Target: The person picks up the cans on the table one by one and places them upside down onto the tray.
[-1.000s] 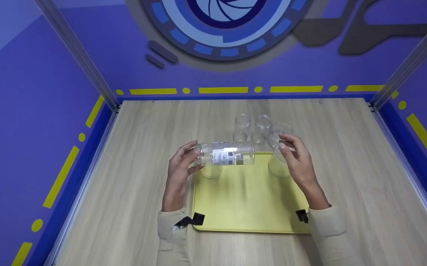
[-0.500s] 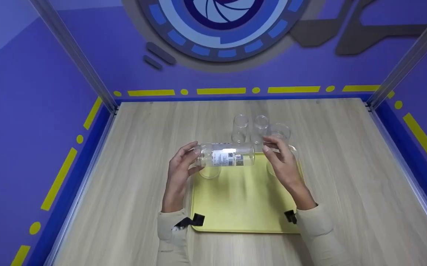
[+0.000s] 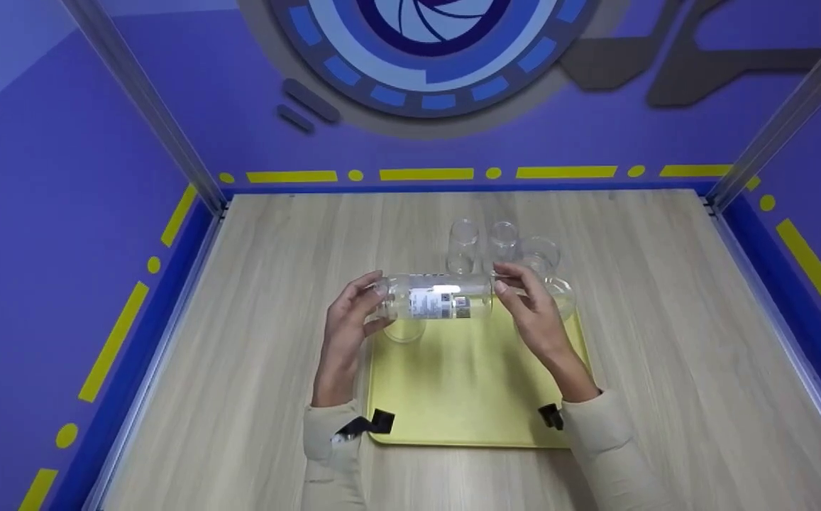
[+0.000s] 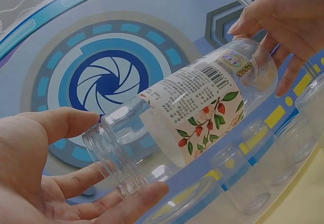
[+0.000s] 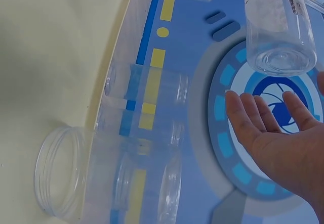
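A clear plastic bottle (image 3: 438, 297) lies sideways in the air above the yellow tray (image 3: 467, 397). Its label (image 4: 202, 102) carries red buds, green leaves and a barcode. My left hand (image 3: 348, 319) grips the bottle's threaded neck end, thumb on one side and fingers on the other. At the base end is my right hand (image 3: 541, 319), its fingers (image 5: 243, 115) extended and a small gap from the base in the right wrist view. Clear jars stand on the tray's back part, one (image 3: 404, 333) partly behind the bottle and another (image 3: 563, 298) partly behind my right hand.
Behind the tray, several more clear containers stand on the wooden table, among them a slim one (image 3: 463, 248), a second slim one (image 3: 504, 240) and a wider one (image 3: 541, 250). Blue printed walls (image 3: 410, 152) enclose the table at the back and sides.
My right hand has moved left, from over the right-hand jar to the base end of the bottle. The left hand and bottle have stayed nearly in place.
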The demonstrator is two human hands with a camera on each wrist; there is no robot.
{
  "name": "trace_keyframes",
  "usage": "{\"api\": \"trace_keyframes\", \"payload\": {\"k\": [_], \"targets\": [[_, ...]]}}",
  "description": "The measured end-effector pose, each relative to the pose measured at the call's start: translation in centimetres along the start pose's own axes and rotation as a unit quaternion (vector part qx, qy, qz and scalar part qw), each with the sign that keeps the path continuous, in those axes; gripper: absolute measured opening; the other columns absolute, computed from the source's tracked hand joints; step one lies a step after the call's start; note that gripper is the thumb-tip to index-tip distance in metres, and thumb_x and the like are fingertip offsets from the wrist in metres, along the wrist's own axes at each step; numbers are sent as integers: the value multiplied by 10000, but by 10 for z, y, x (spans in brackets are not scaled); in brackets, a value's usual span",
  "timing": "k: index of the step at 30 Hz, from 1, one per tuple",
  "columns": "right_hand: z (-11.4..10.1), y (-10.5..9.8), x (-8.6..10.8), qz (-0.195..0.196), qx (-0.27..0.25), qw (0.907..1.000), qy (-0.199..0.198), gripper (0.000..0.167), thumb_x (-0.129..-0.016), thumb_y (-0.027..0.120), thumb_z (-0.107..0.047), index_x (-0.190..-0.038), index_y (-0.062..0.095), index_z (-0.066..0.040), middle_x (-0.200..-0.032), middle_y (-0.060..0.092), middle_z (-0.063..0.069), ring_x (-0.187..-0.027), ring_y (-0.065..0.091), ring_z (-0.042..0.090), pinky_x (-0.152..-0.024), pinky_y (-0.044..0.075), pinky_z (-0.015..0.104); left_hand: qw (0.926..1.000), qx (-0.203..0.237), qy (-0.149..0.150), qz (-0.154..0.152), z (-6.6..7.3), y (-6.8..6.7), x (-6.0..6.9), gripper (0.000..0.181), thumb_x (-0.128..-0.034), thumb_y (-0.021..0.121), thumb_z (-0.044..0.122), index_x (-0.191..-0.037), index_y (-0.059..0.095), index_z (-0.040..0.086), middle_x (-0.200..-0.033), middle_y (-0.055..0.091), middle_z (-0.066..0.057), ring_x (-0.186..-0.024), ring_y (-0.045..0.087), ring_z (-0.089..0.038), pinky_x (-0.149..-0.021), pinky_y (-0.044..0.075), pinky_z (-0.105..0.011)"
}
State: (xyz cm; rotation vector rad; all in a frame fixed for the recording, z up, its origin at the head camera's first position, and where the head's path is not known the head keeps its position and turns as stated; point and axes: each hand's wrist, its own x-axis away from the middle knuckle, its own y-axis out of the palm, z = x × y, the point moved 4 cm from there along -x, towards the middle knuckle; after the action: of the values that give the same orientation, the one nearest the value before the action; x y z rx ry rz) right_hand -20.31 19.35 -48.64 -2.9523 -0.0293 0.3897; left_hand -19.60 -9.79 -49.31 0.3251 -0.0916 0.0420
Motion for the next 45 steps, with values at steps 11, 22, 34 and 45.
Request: {"api": "trace_keyframes", "payload": {"k": [11, 22, 34, 45], "targets": [[1, 10, 1, -227, 34, 9997, 120, 390, -1072, 624, -119, -1436, 582, 12, -1424, 612, 179, -1266, 574, 268, -1013, 484, 317, 10000, -49, 19, -62, 3, 1, 1, 447, -1015, 703, 148, -1428, 616, -1, -1227, 647, -162, -1108, 651, -314, -867, 622, -415], [3, 16, 3, -371, -88, 9990, 253, 410, -1058, 639, -103, -1447, 573, 12, -1423, 606, 213, -1216, 595, 266, -957, 523, 303, 9999, -134, 40, -93, 2, 4, 0, 449, -1011, 706, 155, -1426, 621, 6, -1232, 667, -141, -1107, 666, -296, -854, 624, -407], [3, 19, 4, -412, -527, 9976, 159, 413, -1037, 651, -34, -1428, 563, 64, -1409, 578, 296, -1126, 628, 223, -913, 593, 332, 9998, -151, 94, -134, 0, 3, 0, 458, -1016, 703, 150, -1436, 609, -6, -1222, 667, -157, -1080, 661, -251, -847, 624, -398], [3, 17, 5, -341, -604, 9974, 199, 399, -1030, 660, -17, -1407, 571, 80, -1385, 586, 294, -1117, 638, 216, -922, 594, 373, 9990, -325, 218, -200, -1, 4, 1, 468, -1025, 700, 183, -1441, 601, -8, -1203, 667, -153, -1078, 651, -244, -821, 625, -375]]}}
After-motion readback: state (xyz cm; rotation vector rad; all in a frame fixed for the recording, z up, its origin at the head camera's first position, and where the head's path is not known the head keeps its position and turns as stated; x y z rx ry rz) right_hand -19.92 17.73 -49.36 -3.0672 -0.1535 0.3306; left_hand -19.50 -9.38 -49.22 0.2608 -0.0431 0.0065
